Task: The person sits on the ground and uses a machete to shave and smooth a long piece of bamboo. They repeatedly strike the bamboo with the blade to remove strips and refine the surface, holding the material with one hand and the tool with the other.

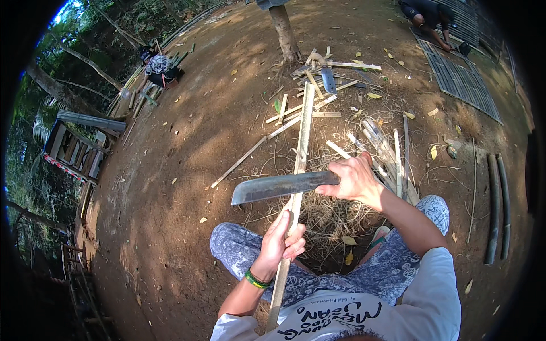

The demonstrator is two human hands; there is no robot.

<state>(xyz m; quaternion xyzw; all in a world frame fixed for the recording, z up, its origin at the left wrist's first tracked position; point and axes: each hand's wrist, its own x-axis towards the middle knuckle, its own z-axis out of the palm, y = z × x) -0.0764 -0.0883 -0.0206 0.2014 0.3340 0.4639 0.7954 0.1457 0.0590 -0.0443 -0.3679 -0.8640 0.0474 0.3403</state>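
My left hand (280, 241) is closed round a long, pale bamboo strip (303, 136) that runs from my lap up and away in front of me. In my right hand (354, 177) is a machete (273, 187), its broad dark blade pointing left. The blade lies across the strip, a little beyond my left fingers; whether its edge is biting into the strip I cannot tell. Under the strip, between my knees, is a heap of thin curly shavings (333, 219). More split bamboo strips (387, 150) lie beside my right hand.
Further off, a second blade (328, 80) rests among scattered strips by a tree trunk (284, 34). Two dark poles (493, 210) lie at the right. One person (159, 68) crouches far left; another (429, 17) bends over a slatted bamboo panel (463, 79) at far right.
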